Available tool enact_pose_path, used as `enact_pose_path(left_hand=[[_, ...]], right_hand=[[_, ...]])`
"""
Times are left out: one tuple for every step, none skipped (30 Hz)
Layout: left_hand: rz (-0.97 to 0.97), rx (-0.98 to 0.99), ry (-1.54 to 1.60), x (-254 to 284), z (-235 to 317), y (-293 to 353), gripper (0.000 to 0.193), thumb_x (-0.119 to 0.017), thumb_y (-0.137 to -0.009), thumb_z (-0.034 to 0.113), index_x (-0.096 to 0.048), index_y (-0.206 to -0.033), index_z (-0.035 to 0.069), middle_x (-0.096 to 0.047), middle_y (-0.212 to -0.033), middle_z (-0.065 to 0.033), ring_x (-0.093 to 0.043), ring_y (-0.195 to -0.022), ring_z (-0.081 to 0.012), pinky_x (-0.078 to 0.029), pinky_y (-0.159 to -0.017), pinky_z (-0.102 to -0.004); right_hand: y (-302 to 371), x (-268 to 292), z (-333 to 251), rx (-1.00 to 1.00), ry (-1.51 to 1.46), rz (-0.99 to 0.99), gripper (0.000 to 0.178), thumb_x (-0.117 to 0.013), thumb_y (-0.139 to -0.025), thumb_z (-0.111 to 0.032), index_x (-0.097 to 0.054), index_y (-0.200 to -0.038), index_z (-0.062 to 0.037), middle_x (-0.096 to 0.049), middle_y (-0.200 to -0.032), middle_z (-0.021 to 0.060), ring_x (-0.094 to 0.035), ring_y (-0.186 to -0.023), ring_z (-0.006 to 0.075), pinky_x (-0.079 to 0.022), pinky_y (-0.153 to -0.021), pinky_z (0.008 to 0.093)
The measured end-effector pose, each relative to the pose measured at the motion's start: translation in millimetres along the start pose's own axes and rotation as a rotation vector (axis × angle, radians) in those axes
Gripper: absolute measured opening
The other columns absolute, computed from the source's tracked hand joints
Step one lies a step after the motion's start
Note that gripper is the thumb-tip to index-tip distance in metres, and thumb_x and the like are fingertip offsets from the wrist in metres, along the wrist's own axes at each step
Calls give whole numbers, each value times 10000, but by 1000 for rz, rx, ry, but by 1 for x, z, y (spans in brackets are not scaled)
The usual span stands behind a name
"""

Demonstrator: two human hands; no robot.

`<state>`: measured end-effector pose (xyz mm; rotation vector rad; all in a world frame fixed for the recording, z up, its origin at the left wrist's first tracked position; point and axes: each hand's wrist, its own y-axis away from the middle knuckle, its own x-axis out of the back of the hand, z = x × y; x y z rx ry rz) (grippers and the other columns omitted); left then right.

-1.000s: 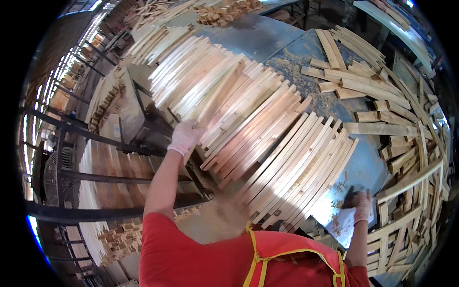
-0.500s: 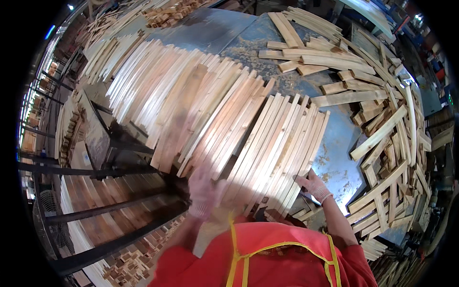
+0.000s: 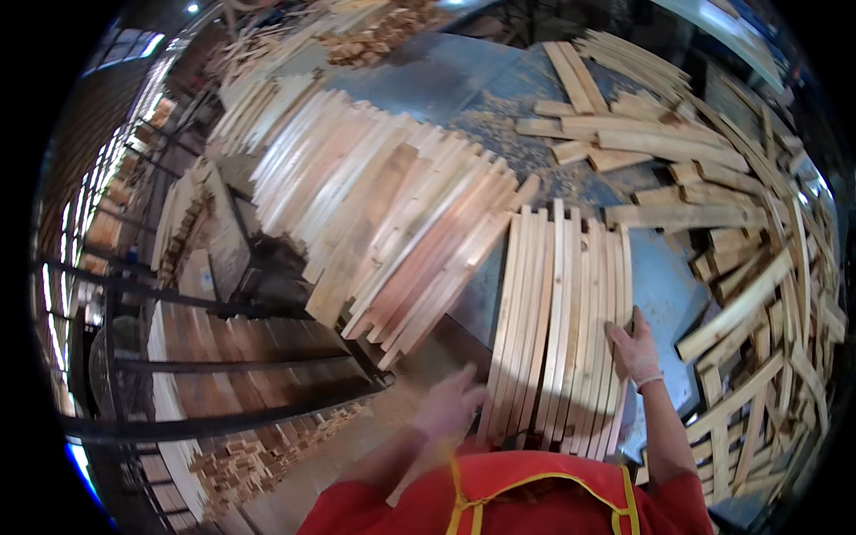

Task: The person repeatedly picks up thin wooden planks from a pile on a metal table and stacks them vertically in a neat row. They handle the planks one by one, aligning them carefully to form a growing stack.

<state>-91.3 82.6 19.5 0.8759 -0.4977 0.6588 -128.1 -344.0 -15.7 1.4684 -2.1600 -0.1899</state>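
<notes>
A row of pale wooden strips [image 3: 557, 312] lies side by side in front of me, their long edges together and their far ends uneven. My right hand [image 3: 637, 352], in a light knitted glove, grips the row's right edge, the thumb over the top and the fingers along the outer side. My left hand [image 3: 453, 401] is open and blurred by motion, just left of the row's near end, with nothing visible in it. Farther left, a wider group of strips [image 3: 428, 236] lies slanted, with a broader, darker board [image 3: 366, 232] on top.
A loose heap of offcuts and boards [image 3: 740, 267] covers the right side. Sawdust lies on the blue-grey metal table [image 3: 446, 76]. To my left, black metal bars [image 3: 241, 423] stand over stacked boards [image 3: 259, 361]. More wood pieces [image 3: 383, 36] are piled at the back.
The near row has turned straighter and separated more from the left group. My left hand has moved down and right from the gap between them. My right hand stays at the row's right edge.
</notes>
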Motion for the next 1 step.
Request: enact_pose_path(left_hand=[[26,224,125,20,28,-28,748,-504,-1046,616,-376,-1680,241,-456,-1654,-221,-384,-1575,-319,-316,-1272,-357]], right_hand=[[-10,8,13,28,-97,-98,827,-794,-887,-364,-429,-1599,-156,-591,-1500,258,-628,-1343,388,-515,-1137,475]])
